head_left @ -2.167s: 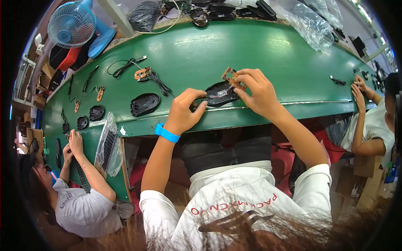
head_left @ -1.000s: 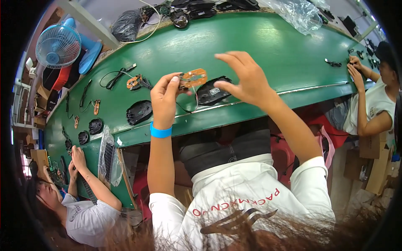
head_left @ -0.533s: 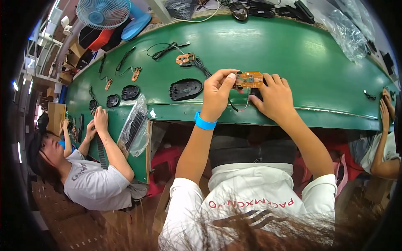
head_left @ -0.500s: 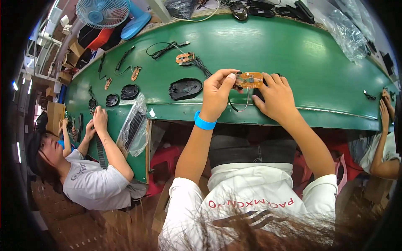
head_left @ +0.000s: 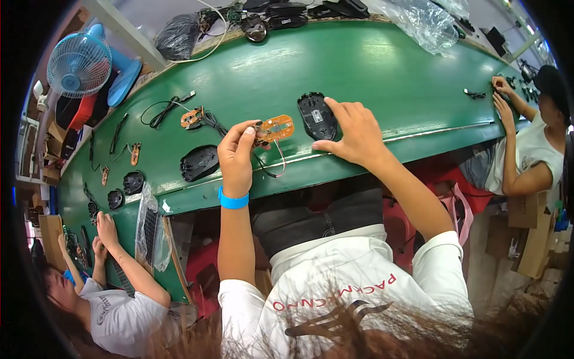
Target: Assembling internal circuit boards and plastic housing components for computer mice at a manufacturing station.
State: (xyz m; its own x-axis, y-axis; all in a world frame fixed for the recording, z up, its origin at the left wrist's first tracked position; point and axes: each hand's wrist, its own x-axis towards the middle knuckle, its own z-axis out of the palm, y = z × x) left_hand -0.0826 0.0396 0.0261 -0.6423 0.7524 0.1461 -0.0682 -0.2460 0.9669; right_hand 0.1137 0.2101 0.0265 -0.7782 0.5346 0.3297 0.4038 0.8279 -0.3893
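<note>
My left hand (head_left: 237,154), with a blue band at the wrist, pinches an orange circuit board (head_left: 275,128) by its left end just above the green table (head_left: 371,66); thin wires hang from the board. My right hand (head_left: 354,131) lies on the table with its fingers wrapped around the right side of a black mouse base shell (head_left: 315,115), which lies open side up beside the board.
Another black mouse shell (head_left: 199,162) and a second orange board with a black cable (head_left: 192,118) lie to the left. More shells and boards run along the far left. A blue fan (head_left: 81,64) stands at the back left. Other people work at the left and right.
My right hand has let go of the orange board and moved right onto the black mouse shell. My left hand still holds the board.
</note>
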